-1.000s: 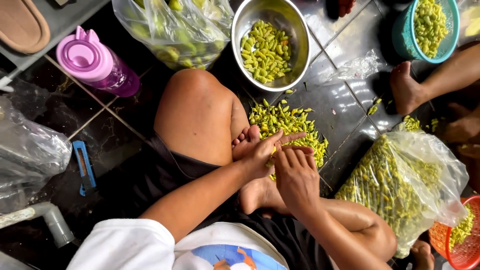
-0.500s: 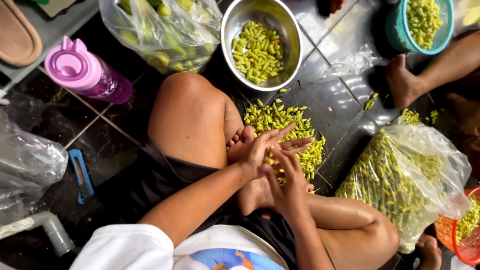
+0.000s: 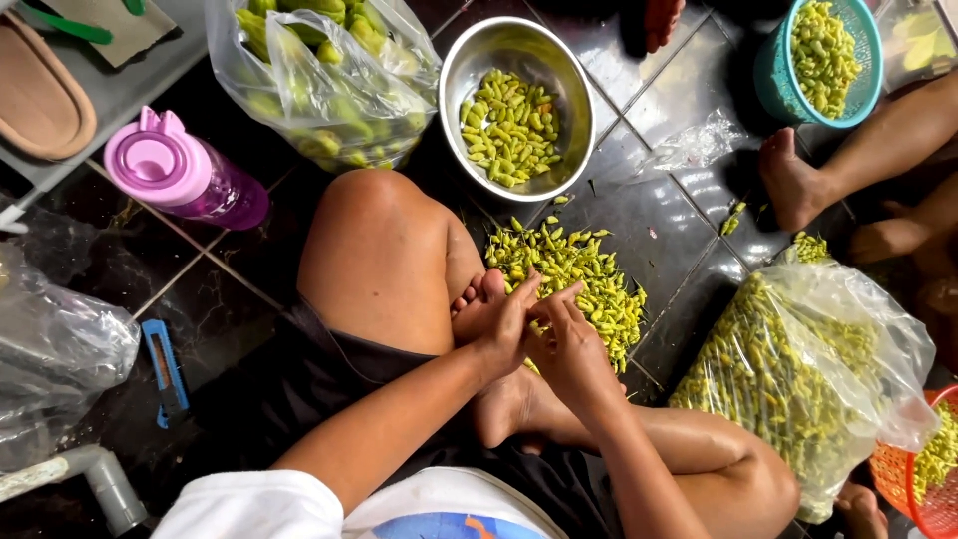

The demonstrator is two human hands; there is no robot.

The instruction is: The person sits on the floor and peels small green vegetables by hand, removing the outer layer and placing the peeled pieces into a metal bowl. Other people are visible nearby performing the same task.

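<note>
Floor: dark glossy tiled floor (image 3: 689, 200) with pale grout lines; the person sits cross-legged on it.
Loose pile: small yellow-green chillies (image 3: 584, 279) lie heaped on the tiles just beyond the crossed feet, touching the fingertips of both hands.
Left hand (image 3: 496, 321): fingers partly curled, tips meeting those of the other hand over the near edge of the pile; it appears to pinch a chilli, but the item itself is too small to confirm.
Right hand (image 3: 567, 344): fingers bent and drawn together against the left hand's; whether it has hold of anything cannot be told.
Steel bowl (image 3: 559, 70): round, beyond the pile, part-filled with the same chillies.
Clear bag, far side (image 3: 319, 90): beside the bowl, holds larger green produce.
Clear bag, right side (image 3: 808, 369): stuffed with yellow-green chillies, lying near the person's right knee.
Teal basket (image 3: 773, 75): top right, filled with chillies.
Orange basket (image 3: 898, 489): bottom right corner, partly cut off.
Pink bottle (image 3: 185, 175): lies on its side to the left of the knee.
Blue cutter (image 3: 165, 369): on the tiles at left.
Other person: a bare foot (image 3: 793, 185) rests on the floor near the teal basket.
</note>
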